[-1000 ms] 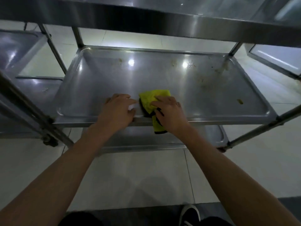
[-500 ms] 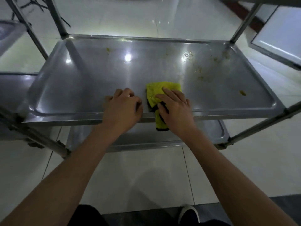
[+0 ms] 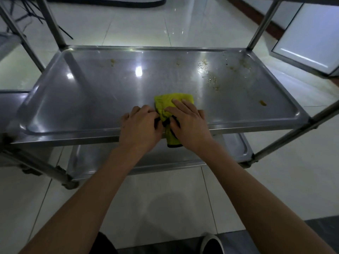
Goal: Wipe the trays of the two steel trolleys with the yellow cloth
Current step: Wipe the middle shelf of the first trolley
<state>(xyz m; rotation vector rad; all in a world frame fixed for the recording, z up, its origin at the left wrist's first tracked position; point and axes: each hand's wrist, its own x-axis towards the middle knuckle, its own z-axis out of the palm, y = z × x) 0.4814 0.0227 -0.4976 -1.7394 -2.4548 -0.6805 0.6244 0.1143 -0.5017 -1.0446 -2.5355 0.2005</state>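
The yellow cloth (image 3: 166,105) lies bunched on the steel tray (image 3: 95,92) of the trolley, at the near edge and slightly right of centre. Its far part rests flat on the tray floor; its near end, which has a dark border, hangs over the front rim (image 3: 73,138) and below it.

The right hand (image 3: 187,123) lies palm down on the cloth. Its fingers (image 3: 180,104) are extended and slightly spread, pressing the cloth against the tray; the thumb is tucked toward the fold at the rim. The left hand (image 3: 141,125) sits just beside it, touching the cloth's left edge. Its fingers are curled inward with the tips at the fold; whether they pinch the fabric cannot be determined, as the knuckles hide the tips.

The tray surface left of the hands is bare, with bright light reflections. Crumbs and smears (image 3: 211,77) are scattered over the far right area, a small brown spot (image 3: 262,103) sits near the right edge, and a small speck (image 3: 112,61) lies near the far rim.

A lower tray (image 3: 229,149) shows beneath the front rim. Upright steel posts (image 3: 260,26) rise at the tray corners. Part of a second trolley (image 3: 11,110) stands at the left. The floor (image 3: 165,198) is pale tile. A dark shoe (image 3: 211,242) appears at the bottom edge.
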